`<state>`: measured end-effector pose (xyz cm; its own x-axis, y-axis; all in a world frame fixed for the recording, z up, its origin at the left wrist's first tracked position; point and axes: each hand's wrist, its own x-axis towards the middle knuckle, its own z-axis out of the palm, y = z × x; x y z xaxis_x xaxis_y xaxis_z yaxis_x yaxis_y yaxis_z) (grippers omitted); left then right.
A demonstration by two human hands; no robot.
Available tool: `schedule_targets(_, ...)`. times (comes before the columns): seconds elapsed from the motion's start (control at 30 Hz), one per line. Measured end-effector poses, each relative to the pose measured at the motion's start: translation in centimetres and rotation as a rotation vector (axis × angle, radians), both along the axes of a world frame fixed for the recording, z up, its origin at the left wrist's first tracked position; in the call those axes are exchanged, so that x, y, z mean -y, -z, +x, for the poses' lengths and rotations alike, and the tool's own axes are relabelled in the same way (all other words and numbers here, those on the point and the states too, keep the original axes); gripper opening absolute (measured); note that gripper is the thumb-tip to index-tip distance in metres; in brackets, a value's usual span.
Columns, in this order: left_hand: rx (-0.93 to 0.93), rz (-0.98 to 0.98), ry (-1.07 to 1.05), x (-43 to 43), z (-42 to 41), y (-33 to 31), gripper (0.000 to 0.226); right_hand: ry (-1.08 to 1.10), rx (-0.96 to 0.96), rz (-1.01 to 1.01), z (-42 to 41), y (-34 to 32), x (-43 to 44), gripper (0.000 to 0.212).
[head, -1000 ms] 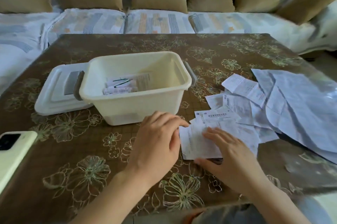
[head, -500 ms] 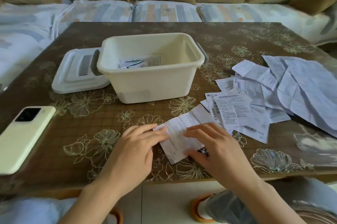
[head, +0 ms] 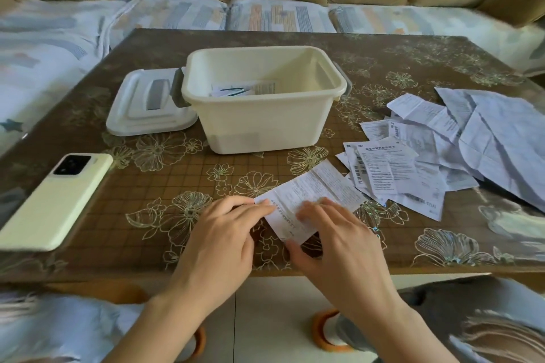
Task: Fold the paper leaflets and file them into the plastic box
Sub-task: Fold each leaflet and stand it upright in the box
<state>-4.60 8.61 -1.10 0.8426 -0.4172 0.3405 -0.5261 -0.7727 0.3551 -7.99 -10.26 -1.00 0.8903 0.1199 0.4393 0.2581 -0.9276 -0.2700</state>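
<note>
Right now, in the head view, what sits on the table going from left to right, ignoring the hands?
phone → lid → plastic box → loose leaflets

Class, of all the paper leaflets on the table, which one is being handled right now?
The single leaflet nearest the viewer: the left hand and right hand both touch it. The others lie untouched in the pile to its right.
</note>
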Motion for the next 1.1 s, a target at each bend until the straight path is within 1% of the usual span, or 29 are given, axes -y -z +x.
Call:
schedule_targets(0.07,-0.016,-0.020,-0.004,0.0,-0.1,0.1,0.060,-0.044,0.053,0.005,-0.2,0.4,-0.2,0.017)
schedule_targets(0.17,-0.027,-0.046,0.013,-0.1,-0.1,0.2,0.058,-0.098,0.102,0.016,-0.6,1.0,-0.6,0.007)
schedule_targets(0.2,-0.030,-0.056,0.022,-0.2,0.0,0.3,0.056,-0.103,0.109,0.026,-0.6,1.1,-0.6,0.005)
schedule_targets(0.3,-0.053,-0.105,0.025,-0.3,0.1,0.3,0.048,-0.075,0.065,0.118,-0.3,0.9,-0.2,0.012)
schedule_targets(0.33,-0.065,-0.125,0.020,-0.3,0.1,0.3,0.048,-0.030,0.035,0.184,-0.1,0.5,0.0,0.014)
schedule_targets(0.37,-0.086,-0.150,0.010,-0.3,0.2,0.3,0.051,0.026,-0.006,0.294,0.0,0.0,0.1,0.014)
schedule_targets(0.4,-0.119,-0.188,-0.003,-0.4,0.2,0.2,0.055,0.050,-0.064,0.456,0.1,-0.3,0.3,0.013)
schedule_targets(0.47,-0.194,-0.288,-0.016,-0.4,0.5,-0.3,0.061,0.025,-0.184,0.812,0.4,-0.8,0.7,0.013)
schedule_targets(0.5,-0.229,-0.329,-0.011,-0.4,0.6,-0.6,0.060,0.013,-0.204,0.906,0.6,-1.0,0.8,0.013)
schedule_targets(0.53,-0.259,-0.354,0.002,-0.4,0.7,-1.0,0.056,0.004,-0.215,0.945,0.6,-1.3,0.9,0.014)
schedule_targets(0.63,-0.299,-0.361,0.034,0.0,0.8,-1.7,0.042,-0.015,-0.221,0.952,0.9,-1.5,1.0,0.014)
schedule_targets(0.73,-0.270,-0.355,-0.003,0.0,1.0,-1.7,0.026,-0.030,-0.219,0.985,1.1,-1.6,1.1,0.016)
schedule_targets(0.83,-0.243,-0.368,-0.040,-0.2,1.3,-1.6,0.024,-0.052,-0.242,1.045,1.2,-1.9,1.0,0.018)
schedule_targets(0.9,-0.236,-0.351,-0.028,-0.3,1.3,-1.5,0.020,-0.074,-0.272,1.033,1.1,-2.0,1.1,0.015)
schedule_targets(0.97,-0.240,-0.322,-0.019,-0.4,1.0,-1.2,0.023,-0.074,-0.313,0.966,1.0,-1.8,1.3,0.015)
schedule_targets(1.07,-0.256,-0.333,-0.076,-0.4,0.4,-0.5,0.046,0.019,-0.328,0.767,1.1,-1.1,1.7,0.026)
schedule_targets(1.1,-0.253,-0.344,-0.097,-0.3,0.1,-0.4,0.046,0.048,-0.311,0.705,1.2,-0.8,1.8,0.029)
